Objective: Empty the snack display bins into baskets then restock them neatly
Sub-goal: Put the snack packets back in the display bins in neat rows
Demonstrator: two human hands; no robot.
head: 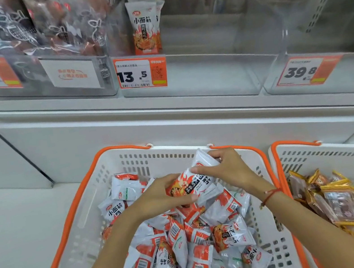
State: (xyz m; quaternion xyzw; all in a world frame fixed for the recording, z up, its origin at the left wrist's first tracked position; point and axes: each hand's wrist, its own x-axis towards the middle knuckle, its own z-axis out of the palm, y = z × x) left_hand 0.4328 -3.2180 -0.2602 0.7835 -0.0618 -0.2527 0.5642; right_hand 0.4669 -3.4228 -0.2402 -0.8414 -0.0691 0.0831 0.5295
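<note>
Both hands, left hand (166, 194) and right hand (222, 168), grasp a snack packet stack (194, 181) over the basket (92, 196), long axis pointing up-right; the display bin (196, 76) lies straight ahead above, its left corner holding upright packets (144, 26).

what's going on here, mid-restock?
Looks that way. A person's left hand and right hand together hold a small stack of white-and-orange snack packets above the white basket, which is full of the same packets. In the clear bin behind the 13.5 price tag, only a few packets stand upright at the left end; the rest of it is bare. A second basket to the right holds gold-wrapped snacks.
</note>
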